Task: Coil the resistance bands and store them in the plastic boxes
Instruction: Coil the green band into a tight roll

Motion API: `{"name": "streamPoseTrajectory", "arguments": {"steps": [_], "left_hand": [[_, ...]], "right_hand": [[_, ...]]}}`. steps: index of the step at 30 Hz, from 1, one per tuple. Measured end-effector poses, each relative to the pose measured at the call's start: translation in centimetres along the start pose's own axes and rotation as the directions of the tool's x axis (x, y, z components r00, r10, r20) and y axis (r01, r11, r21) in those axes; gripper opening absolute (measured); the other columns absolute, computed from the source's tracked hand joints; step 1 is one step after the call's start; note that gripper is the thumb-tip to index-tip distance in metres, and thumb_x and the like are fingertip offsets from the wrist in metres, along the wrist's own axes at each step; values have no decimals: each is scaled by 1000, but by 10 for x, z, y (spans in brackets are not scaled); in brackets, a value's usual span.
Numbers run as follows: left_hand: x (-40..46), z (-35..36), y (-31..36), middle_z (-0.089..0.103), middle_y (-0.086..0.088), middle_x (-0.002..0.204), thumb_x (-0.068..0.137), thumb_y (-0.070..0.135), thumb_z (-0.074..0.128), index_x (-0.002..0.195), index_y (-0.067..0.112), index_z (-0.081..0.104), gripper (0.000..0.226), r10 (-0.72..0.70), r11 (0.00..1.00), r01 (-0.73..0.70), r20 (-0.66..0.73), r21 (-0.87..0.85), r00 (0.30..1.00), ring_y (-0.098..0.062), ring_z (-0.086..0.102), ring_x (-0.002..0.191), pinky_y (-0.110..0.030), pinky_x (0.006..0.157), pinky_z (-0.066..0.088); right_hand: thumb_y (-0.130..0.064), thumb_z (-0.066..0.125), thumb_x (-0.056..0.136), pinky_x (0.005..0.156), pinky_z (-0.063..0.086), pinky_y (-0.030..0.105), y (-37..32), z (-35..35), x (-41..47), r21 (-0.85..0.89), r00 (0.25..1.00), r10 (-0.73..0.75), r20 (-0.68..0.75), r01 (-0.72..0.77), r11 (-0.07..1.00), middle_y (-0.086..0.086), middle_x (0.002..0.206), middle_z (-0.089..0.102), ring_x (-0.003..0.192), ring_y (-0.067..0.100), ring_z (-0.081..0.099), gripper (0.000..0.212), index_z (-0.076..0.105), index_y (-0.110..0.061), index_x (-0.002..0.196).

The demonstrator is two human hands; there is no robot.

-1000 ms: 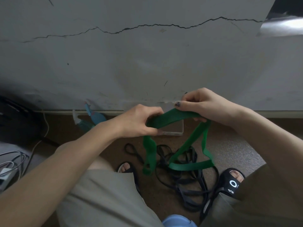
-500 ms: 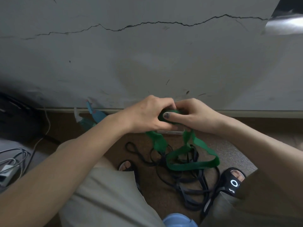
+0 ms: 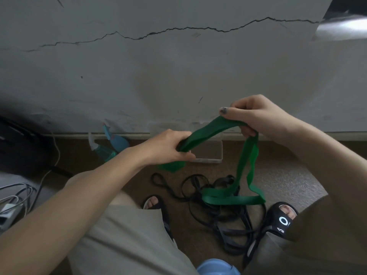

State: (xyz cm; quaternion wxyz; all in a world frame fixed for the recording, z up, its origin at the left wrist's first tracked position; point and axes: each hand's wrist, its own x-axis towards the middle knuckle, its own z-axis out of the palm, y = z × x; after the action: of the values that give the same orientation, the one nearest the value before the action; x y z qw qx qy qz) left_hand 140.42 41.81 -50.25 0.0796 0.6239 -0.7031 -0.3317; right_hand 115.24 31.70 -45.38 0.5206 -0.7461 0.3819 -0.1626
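A green resistance band point(image 3: 206, 131) stretches between my two hands, above the floor. My left hand point(image 3: 170, 147) grips one end, with a short folded piece sticking out below the fist. My right hand point(image 3: 256, 116) pinches the band higher up and to the right. From there the band's long loop hangs down and rests on a tangle of black resistance bands point(image 3: 222, 219) lying on the brown floor between my feet. A clear plastic box point(image 3: 210, 155) stands on the floor by the wall, partly hidden behind my left hand.
A cracked grey wall point(image 3: 178, 76) rises just beyond the box. Blue-green items point(image 3: 113, 143) lie at its foot to the left. Cables point(image 3: 17, 197) and a dark object sit at far left. My sandalled feet point(image 3: 282, 217) flank the black bands, and a light-blue object point(image 3: 216, 267) shows at the bottom edge.
My hands, which were pressed together half a second ago, have pulled apart: the right one rose to the right, the left one dropped left, drawing a length of green band taut between them.
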Motion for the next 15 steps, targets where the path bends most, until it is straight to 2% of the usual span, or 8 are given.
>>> {"name": "streamPoseTrajectory", "arguments": {"steps": [2, 4, 6, 8, 9, 11, 14, 15], "left_hand": [[-1, -8, -1, 60, 6, 74, 88, 44, 78, 84, 27, 60, 25, -16, 998, 13, -49, -66, 999, -12, 57, 65, -34, 62, 40], [-3, -18, 1, 60, 5, 73, 90, 42, 76, 86, 26, 63, 21, -15, 992, 2, -101, -126, 995, -12, 56, 65, -34, 63, 41], [-6, -28, 7, 63, 2, 79, 92, 42, 73, 94, 25, 65, 19, 13, 993, -28, -135, -111, 991, -15, 59, 69, -35, 64, 42], [-10, -33, 18, 63, 3, 81, 91, 37, 75, 99, 25, 64, 18, 60, 994, -73, -152, -80, 987, -12, 57, 69, -32, 63, 41], [-11, -34, 25, 63, 4, 82, 90, 35, 76, 99, 24, 63, 18, 79, 994, -90, -152, -67, 985, -10, 56, 68, -30, 63, 41], [-11, -32, 40, 64, 5, 83, 89, 30, 77, 100, 24, 61, 20, 115, 991, -122, -127, -51, 985, -8, 59, 70, -26, 62, 43], [-4, -21, 60, 64, 9, 85, 85, 25, 79, 96, 28, 57, 25, 136, 987, -143, -101, -67, 986, -8, 62, 75, -21, 60, 45], [-1, -18, 64, 64, 10, 85, 81, 27, 82, 95, 28, 56, 30, 120, 988, -130, -114, -78, 986, -8, 62, 74, -20, 59, 45]], "right_hand": [[-50, 60, 100, 61, 44, 31, 3, -10, 2, -213, 998, 38, 46, -27, 977, 4, 49, 56, 47, 20, 49, 53, 67, -5, 73], [-60, 54, 98, 74, 50, 33, 8, -17, 4, -376, 982, 155, 112, -103, 921, 3, 62, 70, 57, 20, 62, 55, 72, -12, 79], [-75, 45, 91, 96, 53, 37, 12, -15, 1, -425, 932, 303, 200, -196, 884, -1, 97, 79, 86, 16, 73, 62, 76, -25, 104], [-86, 34, 79, 113, 46, 41, 13, -5, -1, -375, 888, 346, 304, -223, 900, -6, 132, 69, 116, 14, 67, 82, 67, -33, 132], [-89, 32, 77, 118, 41, 42, 12, 2, -1, -324, 900, 300, 317, -195, 926, -9, 140, 64, 124, 13, 63, 83, 63, -37, 135], [-88, 38, 85, 118, 40, 44, 8, 20, -1, -156, 956, 129, 264, -90, 984, -13, 137, 65, 125, 10, 62, 72, 64, -35, 126], [-78, 51, 86, 107, 49, 51, 8, 41, 1, 28, 975, -67, 210, 63, 998, 6, 123, 72, 119, 25, 67, 72, 66, -17, 121], [-76, 54, 88, 102, 54, 47, 7, 45, 1, 45, 975, -86, 206, 78, 996, 9, 119, 74, 115, 27, 69, 70, 66, -15, 120]]}}
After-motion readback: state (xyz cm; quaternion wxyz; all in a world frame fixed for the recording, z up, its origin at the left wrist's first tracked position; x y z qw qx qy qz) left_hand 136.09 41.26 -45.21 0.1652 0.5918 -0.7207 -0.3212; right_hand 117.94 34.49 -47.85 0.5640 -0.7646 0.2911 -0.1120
